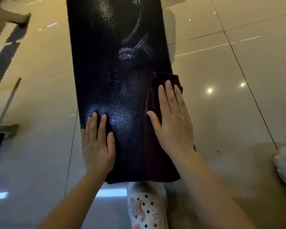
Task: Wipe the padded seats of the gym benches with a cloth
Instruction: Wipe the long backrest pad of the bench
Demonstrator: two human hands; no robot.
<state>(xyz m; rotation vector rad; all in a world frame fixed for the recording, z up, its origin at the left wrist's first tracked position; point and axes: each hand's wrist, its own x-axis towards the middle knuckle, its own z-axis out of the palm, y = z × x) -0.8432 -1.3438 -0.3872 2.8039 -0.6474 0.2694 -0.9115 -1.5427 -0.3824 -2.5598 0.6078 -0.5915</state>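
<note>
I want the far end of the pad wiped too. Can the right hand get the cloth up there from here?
Probably yes. The right hand lies flat on the cloth at the pad's right edge, and nothing lies on the pad beyond it.

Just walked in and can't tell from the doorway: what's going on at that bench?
A person is wiping a black padded bench seat. Their right hand presses a dark red cloth flat along the seat's right edge, while the left hand rests flat on the bare padding at the near left.
</note>
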